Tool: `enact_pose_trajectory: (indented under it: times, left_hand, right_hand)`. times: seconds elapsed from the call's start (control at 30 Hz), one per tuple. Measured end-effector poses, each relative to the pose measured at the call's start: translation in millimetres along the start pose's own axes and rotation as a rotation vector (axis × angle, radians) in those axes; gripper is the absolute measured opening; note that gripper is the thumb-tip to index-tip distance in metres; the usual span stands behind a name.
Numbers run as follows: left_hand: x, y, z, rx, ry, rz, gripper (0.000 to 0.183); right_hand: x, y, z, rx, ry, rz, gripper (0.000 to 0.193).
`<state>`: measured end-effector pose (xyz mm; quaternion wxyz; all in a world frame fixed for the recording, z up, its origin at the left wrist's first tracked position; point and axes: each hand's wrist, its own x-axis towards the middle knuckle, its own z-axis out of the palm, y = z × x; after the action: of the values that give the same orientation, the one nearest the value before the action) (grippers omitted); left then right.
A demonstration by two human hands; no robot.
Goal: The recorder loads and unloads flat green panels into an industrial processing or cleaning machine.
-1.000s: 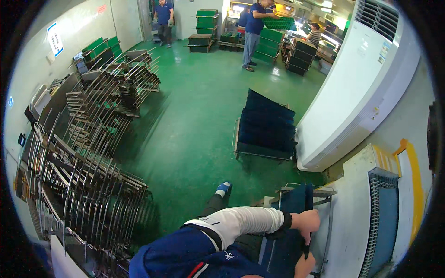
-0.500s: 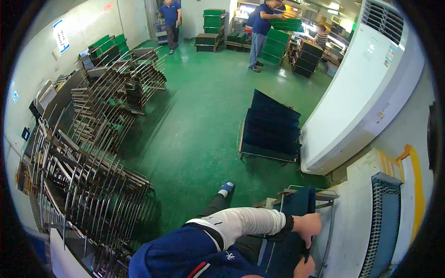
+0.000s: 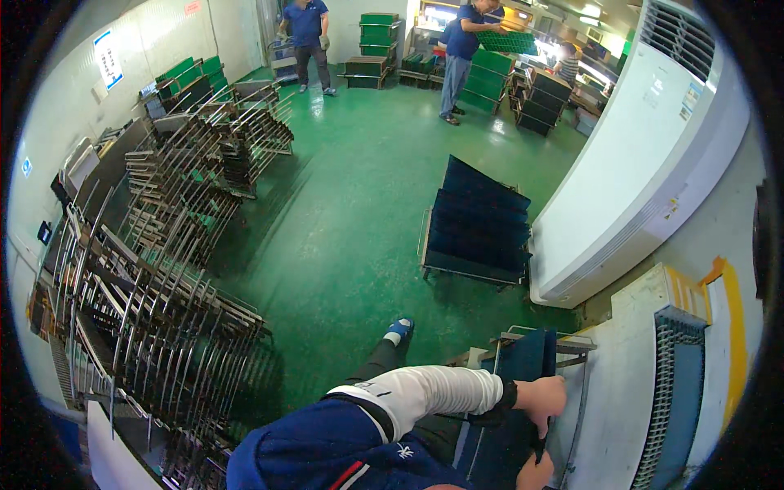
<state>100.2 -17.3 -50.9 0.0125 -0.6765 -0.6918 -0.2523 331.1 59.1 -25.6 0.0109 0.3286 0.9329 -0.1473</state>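
My left hand (image 3: pixel 540 400) is at the lower right, at the end of an arm in a white sleeve with a dark band at the wrist. Its fingers are curled downward toward a small dark thing (image 3: pixel 538 447), whose kind I cannot make out. Just below, my right hand (image 3: pixel 535 472) meets the same dark thing from the other side, with its fingers closed and partly hidden. Both hands are above a metal rack (image 3: pixel 576 347) that holds upright dark blue panels (image 3: pixel 523 353).
A second rack of dark blue panels (image 3: pixel 478 224) stands ahead on the green floor (image 3: pixel 343 212). Stacked metal racks (image 3: pixel 171 327) line the left wall. To the right rises a white cabinet unit (image 3: pixel 621 188). One person (image 3: pixel 306 28) stands far back; another person (image 3: pixel 462 49) handles a green panel (image 3: pixel 506 42).
The person at the far back left has come closer and somewhat to the right. The green panel held by the other person has shifted slightly. My hands stay in almost the same place.
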Motion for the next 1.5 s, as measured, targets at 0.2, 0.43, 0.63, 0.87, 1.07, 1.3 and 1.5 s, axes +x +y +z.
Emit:
enact_pose_trajectory:
  times: [0.2, 0.43, 0.63, 0.87, 1.07, 1.3, 1.5]
  left_hand:
    - [-1, 2, -3, 0.003, 0.011, 0.007, 0.062]
    - [0, -3, 8, 0.015, 0.055, 0.026, 0.061]
    - [-1, -5, 11, 0.001, 0.060, 0.023, 0.062]
    - [0, 1, 2, -0.004, 0.019, 0.012, 0.062]
    - [-2, 1, -2, -0.001, 0.001, 0.000, 0.062]
    - [-1, 1, -5, 0.002, -0.033, 0.005, 0.063]
    - [-2, 3, -10, 0.011, -0.049, 0.000, 0.063]
  right_hand:
    - [3, 17, 14, -0.017, 0.041, -0.048, 0.036]
    - [5, 22, 19, 0.010, 0.033, -0.048, 0.036]
    - [3, 15, 14, 0.020, 0.038, -0.079, 0.037]
    - [2, 17, 15, -0.011, 0.038, -0.044, 0.036]
    - [3, 15, 13, -0.004, 0.005, -0.032, 0.036]
    - [0, 7, 7, 0.037, -0.012, 0.002, 0.038]
    - [0, 9, 9, 0.024, -0.003, -0.003, 0.038]
